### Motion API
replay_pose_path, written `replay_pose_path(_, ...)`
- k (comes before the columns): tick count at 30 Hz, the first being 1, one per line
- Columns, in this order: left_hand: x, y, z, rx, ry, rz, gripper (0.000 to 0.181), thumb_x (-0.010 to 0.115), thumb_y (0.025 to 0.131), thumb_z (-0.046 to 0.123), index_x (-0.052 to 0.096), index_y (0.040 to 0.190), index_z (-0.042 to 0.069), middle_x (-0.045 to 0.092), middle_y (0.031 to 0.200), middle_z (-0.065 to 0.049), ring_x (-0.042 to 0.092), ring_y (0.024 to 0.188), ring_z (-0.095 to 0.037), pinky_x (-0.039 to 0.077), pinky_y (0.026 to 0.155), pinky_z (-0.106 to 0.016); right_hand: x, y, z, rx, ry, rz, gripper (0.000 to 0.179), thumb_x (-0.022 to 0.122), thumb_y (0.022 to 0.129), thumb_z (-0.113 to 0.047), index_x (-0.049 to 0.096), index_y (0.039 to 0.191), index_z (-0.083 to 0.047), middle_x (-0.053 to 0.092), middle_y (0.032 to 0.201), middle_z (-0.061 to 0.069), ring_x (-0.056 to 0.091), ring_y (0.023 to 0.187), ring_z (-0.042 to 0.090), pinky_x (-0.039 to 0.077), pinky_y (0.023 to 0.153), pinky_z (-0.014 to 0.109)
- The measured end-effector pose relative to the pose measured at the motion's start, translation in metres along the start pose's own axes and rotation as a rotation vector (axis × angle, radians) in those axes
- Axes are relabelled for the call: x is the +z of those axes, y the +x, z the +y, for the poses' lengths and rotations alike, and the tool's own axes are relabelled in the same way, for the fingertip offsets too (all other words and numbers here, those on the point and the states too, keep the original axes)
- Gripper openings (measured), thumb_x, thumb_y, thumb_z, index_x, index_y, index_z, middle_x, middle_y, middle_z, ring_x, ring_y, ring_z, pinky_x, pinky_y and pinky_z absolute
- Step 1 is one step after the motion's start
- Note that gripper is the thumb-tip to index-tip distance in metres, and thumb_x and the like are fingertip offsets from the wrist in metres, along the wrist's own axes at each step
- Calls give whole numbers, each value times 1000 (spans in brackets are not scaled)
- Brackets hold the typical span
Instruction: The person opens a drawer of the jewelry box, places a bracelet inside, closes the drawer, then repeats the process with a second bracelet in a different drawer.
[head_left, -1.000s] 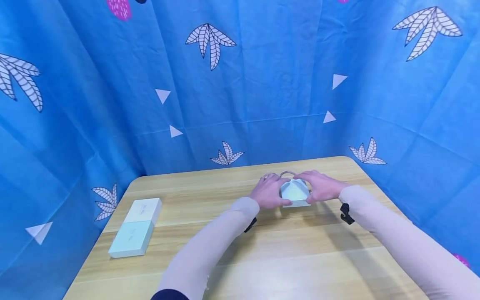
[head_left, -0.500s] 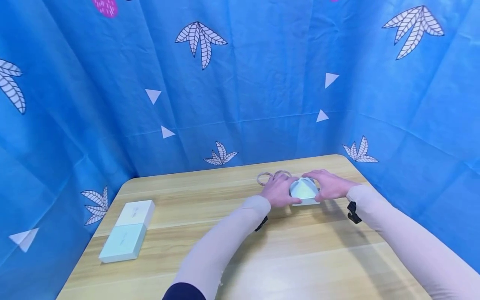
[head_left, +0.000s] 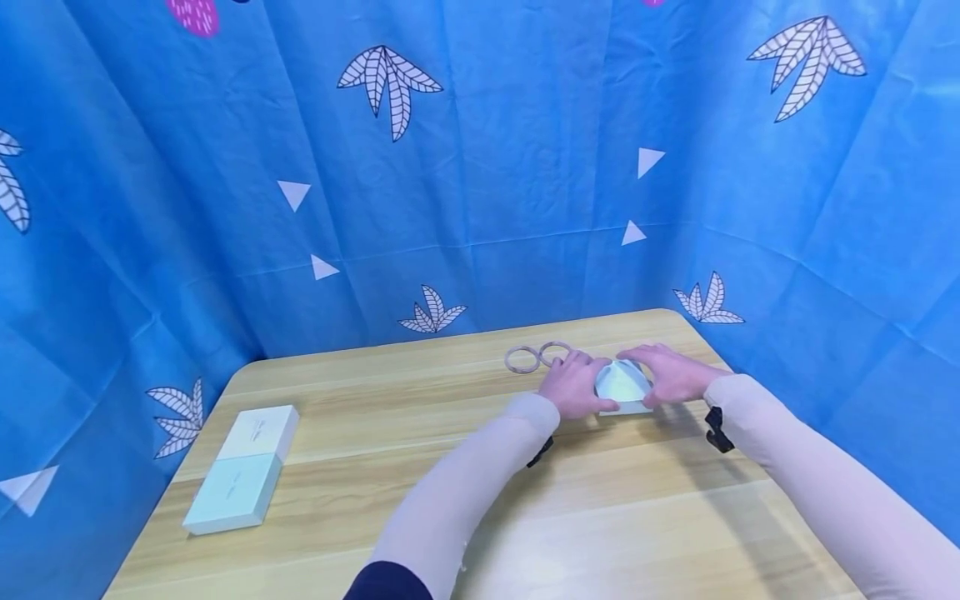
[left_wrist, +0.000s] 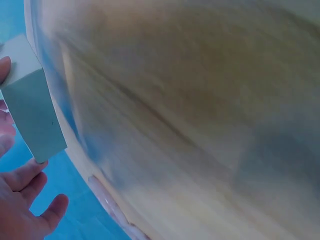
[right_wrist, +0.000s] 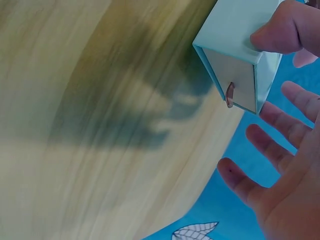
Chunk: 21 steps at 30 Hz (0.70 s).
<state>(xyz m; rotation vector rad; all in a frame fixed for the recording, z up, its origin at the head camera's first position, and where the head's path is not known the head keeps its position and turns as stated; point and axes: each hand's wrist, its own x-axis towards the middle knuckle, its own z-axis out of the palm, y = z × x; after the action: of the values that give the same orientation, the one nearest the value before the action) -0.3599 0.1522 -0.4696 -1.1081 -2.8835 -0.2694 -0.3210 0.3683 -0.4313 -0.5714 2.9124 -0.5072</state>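
Observation:
Both hands hold a small pale mint box point(head_left: 624, 385) near the back right of the table. My left hand point(head_left: 576, 385) grips its left side between thumb and fingers, and my right hand point(head_left: 675, 375) grips the right side. In the right wrist view, a thumb presses one face of the box point(right_wrist: 235, 30), and a small ribbon-like pull tab point(right_wrist: 230, 95) sticks out of its whitish end panel. A plain green face of the box point(left_wrist: 37, 117) shows in the left wrist view, a fingertip at its lower corner. The box appears raised off the table.
Two thin rings point(head_left: 522, 359) lie side by side behind my left hand. On the left of the wooden table point(head_left: 420, 433) sit a white box point(head_left: 258, 432) and a mint box point(head_left: 234, 492), end to end. A blue patterned curtain point(head_left: 525, 167) encloses the back and sides.
Both hands have carried the box to the right, away from the rings, which are now uncovered. The head view has turned slightly right, so the boxes on the left appear further left.

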Motion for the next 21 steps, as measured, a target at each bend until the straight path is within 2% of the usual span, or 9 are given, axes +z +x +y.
replay_pose_path(9, 5, -2, 11, -20, 19, -6, 82, 65, 82, 73, 43, 152, 35, 56, 138, 5, 46, 128, -14, 40, 106, -40, 5, -5, 6, -8, 11, -1, 94, 84, 64, -11, 45, 149, -3, 48, 149, 24, 41, 134, 51, 34, 106, 71)
replay_pose_path(15, 10, -1, 13, -25, 47, 3, 83, 65, 81, 74, 44, 151, 35, 58, 135, 5, 47, 129, -15, 38, 110, -42, 8, -8, 6, -5, 22, -7, 96, 84, 62, -8, 45, 149, -3, 48, 148, 24, 43, 133, 50, 34, 106, 71)
replay_pose_path(21, 14, -1, 15, -13, 70, 21, 84, 66, 79, 75, 47, 148, 33, 61, 129, 4, 50, 124, -15, 41, 107, -42, 13, -9, 7, -3, 21, -5, 96, 85, 61, -6, 45, 148, -3, 49, 148, 24, 42, 134, 51, 33, 107, 71)
